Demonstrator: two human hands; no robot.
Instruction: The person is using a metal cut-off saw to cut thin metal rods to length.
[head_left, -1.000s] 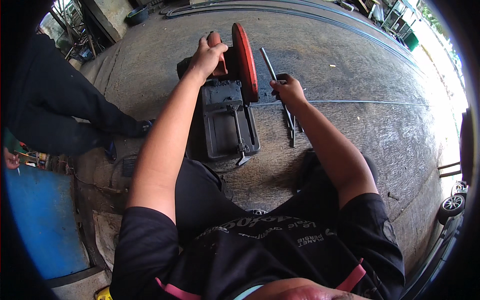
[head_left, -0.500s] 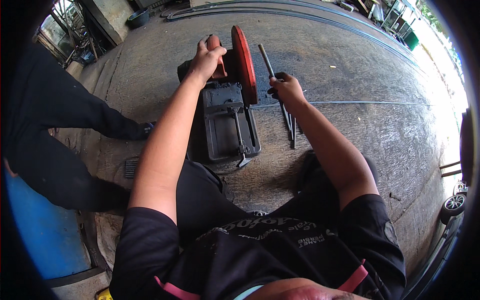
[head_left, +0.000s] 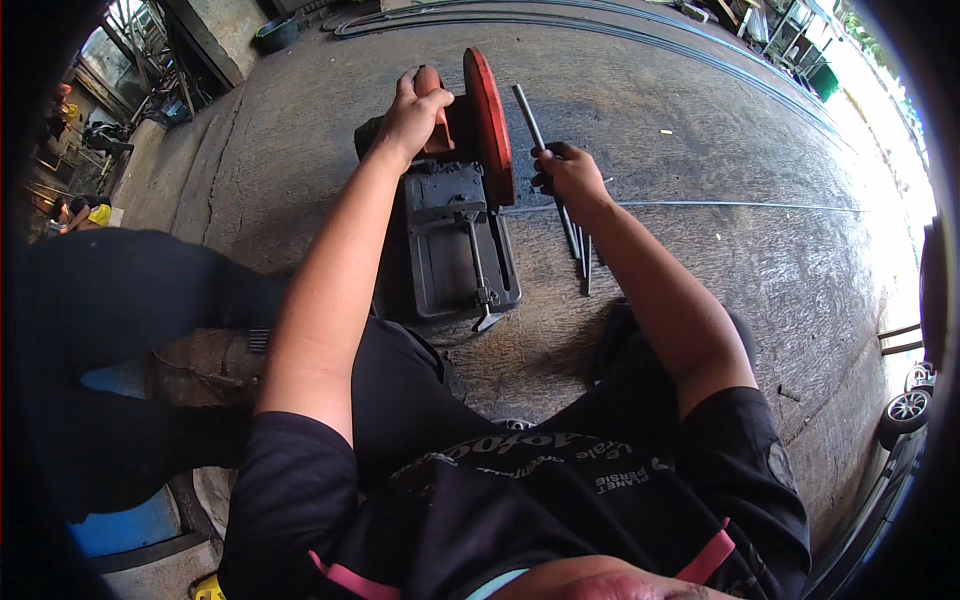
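Observation:
On the floor ahead stands a cut-off saw with a round red blade guard (head_left: 488,125) and a dark base (head_left: 450,285). My left hand (head_left: 408,122) is wrapped round its orange-red handle (head_left: 437,138). A clamp screw (head_left: 476,255) runs along the base. To the right of the guard, my right hand (head_left: 570,175) is closed on a grey metal rod (head_left: 527,112), tilted with its upper end pointing away from me. Several short rods (head_left: 586,275) lie on the floor below that hand. A long thin rod (head_left: 740,204) stretches rightward from the saw, partly hidden behind my right hand.
Close at my left are another person's dark-clothed legs (head_left: 150,300). Long bent bars (head_left: 560,16) lie across the far floor. A dark tub (head_left: 277,36) stands at the back left. At the right edge is a wheel (head_left: 908,408).
The other person's legs have shifted toward the lower left, uncovering more of the background there. My right hand and its rod have moved slightly up and left; my left hand keeps its grip.

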